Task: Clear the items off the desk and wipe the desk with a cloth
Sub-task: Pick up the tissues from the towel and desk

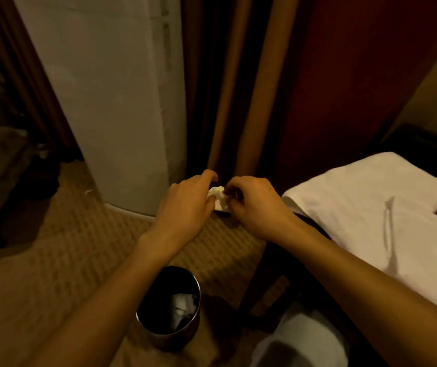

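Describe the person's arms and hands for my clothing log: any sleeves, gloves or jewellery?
Both forearms are bare as far as the picture shows, with no sleeve in view. The left hand and the right hand wear no gloves. No watch, bracelet or band shows at either wrist, and no ring is visible on the fingers, though the light is dim and the picture is soft.

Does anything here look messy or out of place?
Only small things: a bit of white litter lies on the carpet beside the white cabinet, and both hands hold a crumpled white tissue. The bin stands upright, nothing spilled.
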`<action>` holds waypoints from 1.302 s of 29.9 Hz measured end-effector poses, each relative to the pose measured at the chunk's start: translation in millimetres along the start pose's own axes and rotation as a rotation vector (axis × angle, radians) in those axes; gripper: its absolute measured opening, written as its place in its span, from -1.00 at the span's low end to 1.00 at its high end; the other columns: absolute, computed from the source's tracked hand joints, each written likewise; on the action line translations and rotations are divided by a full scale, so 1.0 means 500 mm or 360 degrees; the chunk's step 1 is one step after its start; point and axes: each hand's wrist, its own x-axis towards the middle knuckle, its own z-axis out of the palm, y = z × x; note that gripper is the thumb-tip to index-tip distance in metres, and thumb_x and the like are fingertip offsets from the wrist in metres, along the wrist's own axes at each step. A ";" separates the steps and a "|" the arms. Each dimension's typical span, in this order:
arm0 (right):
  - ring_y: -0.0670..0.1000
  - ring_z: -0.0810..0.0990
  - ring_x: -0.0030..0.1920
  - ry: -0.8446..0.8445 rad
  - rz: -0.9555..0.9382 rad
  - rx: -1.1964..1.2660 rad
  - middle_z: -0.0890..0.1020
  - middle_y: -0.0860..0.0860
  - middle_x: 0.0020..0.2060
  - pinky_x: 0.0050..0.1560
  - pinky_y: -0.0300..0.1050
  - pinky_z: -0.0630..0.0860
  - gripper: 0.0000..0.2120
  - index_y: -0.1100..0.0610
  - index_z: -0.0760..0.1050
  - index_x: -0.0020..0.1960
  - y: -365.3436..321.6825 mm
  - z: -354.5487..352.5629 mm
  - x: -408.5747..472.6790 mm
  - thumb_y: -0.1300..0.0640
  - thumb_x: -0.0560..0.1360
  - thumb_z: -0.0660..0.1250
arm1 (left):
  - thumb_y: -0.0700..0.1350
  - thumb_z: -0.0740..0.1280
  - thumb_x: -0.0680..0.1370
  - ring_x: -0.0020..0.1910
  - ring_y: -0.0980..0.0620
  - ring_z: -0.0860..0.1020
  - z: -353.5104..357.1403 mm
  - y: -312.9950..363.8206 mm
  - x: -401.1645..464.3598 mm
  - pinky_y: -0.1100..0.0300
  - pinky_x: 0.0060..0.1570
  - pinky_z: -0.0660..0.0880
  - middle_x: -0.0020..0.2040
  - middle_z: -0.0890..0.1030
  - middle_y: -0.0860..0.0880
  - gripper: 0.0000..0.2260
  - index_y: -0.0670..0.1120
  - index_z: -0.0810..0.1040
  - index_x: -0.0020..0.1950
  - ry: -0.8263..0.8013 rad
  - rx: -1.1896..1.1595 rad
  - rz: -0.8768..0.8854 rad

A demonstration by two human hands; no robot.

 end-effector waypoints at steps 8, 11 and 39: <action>0.01 0.59 -0.03 -0.0202 -0.0084 0.0115 0.63 0.03 -0.01 -0.03 -0.07 0.55 -0.82 0.13 0.57 0.12 -0.043 0.174 0.056 0.19 0.54 0.28 | -0.18 0.32 0.53 -0.09 -0.08 0.57 0.024 -0.146 -0.085 0.09 -0.17 0.45 -0.04 0.61 -0.08 -0.79 -0.10 0.49 0.17 0.0015 -0.0025 -0.0235; 0.03 0.57 -0.04 -0.0287 -0.0091 0.0146 0.61 0.05 -0.02 -0.06 -0.09 0.51 -0.81 0.15 0.57 0.12 -0.051 0.239 0.065 0.16 0.55 0.28 | -0.16 0.32 0.54 -0.13 -0.06 0.57 0.055 -0.202 -0.112 0.04 -0.16 0.49 -0.09 0.61 -0.08 -0.84 -0.12 0.52 0.11 -0.0023 -0.0041 -0.0329; 0.14 0.61 -0.16 -0.0875 0.0385 0.0379 0.64 0.19 -0.17 -0.10 0.15 0.57 -0.83 0.31 0.55 0.02 0.078 0.538 0.030 0.27 0.46 0.32 | 0.03 0.24 0.51 0.01 -0.10 0.53 0.304 -0.360 -0.240 -0.01 -0.10 0.51 0.10 0.53 -0.11 -0.67 -0.12 0.50 0.18 -0.0539 -0.0143 -0.0779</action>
